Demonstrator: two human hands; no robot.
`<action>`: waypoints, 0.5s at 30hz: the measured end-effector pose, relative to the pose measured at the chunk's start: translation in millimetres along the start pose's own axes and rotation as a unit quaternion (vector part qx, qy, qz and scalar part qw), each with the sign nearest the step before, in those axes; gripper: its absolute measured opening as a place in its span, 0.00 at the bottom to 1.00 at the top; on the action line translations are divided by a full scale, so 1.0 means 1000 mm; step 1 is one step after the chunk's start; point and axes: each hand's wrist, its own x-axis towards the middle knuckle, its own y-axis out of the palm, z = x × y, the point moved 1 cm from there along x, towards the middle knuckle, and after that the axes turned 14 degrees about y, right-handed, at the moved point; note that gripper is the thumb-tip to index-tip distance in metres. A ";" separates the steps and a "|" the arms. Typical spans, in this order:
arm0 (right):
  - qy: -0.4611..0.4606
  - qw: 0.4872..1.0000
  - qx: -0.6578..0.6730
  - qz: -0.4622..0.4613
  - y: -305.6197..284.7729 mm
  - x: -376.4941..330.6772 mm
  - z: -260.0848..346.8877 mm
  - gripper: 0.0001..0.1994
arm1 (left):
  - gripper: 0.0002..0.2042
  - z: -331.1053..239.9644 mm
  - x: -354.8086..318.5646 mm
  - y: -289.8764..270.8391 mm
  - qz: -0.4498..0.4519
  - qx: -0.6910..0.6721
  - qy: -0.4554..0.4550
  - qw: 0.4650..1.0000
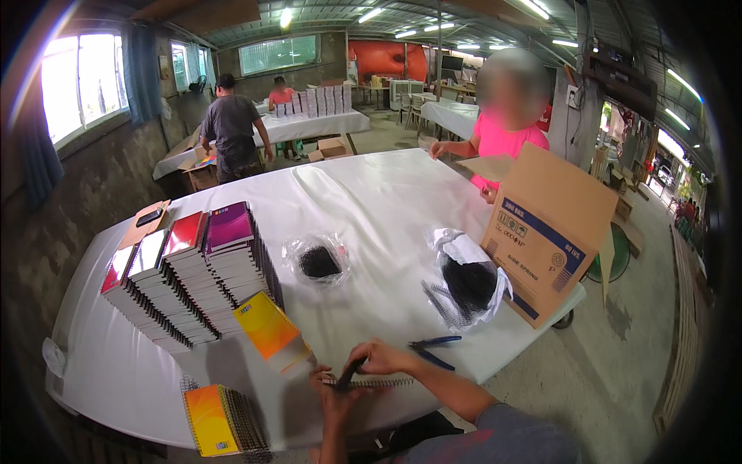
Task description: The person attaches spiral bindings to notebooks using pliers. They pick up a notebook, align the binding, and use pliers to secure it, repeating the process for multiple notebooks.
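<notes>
Near the table's front edge my hands are close together over a spiral binding coil [390, 382], which runs out to the right under my right forearm. My left hand [328, 394] is closed around the coil's left end, its fingers partly hidden. My right hand [375, 358] grips a dark, elongated thing [350, 376] pressed down at the coil; its kind is unclear. Just beyond, a yellow-orange spiral notebook [269, 329] lies at a slant. Blue-handled pliers [435, 351] rest to the right with handles spread.
Tall stacks of spiral notebooks [174, 286] stand at left, with more yellow notebooks [212, 421] at the front edge. Black coils lie in a plastic bag [318, 263] and a white bag [468, 286]. A cardboard box [541, 240] stands at right, a person in pink [510, 139] behind it.
</notes>
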 end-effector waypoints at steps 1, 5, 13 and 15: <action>-0.011 1.000 0.004 -0.005 -0.002 0.001 0.004 0.16 | 0.43 -0.004 0.006 -0.002 0.016 0.059 0.029 0.998; -0.090 0.988 0.110 0.057 -0.002 -0.006 0.026 0.16 | 0.39 -0.003 0.003 -0.001 -0.042 -0.076 -0.055 0.995; -0.070 0.996 0.055 0.010 0.006 -0.001 0.031 0.12 | 0.32 0.010 -0.005 0.005 -0.010 -0.084 -0.032 0.996; -0.089 0.996 0.030 -0.009 0.008 -0.004 0.037 0.12 | 0.31 0.017 -0.011 0.008 0.021 -0.084 -0.047 0.995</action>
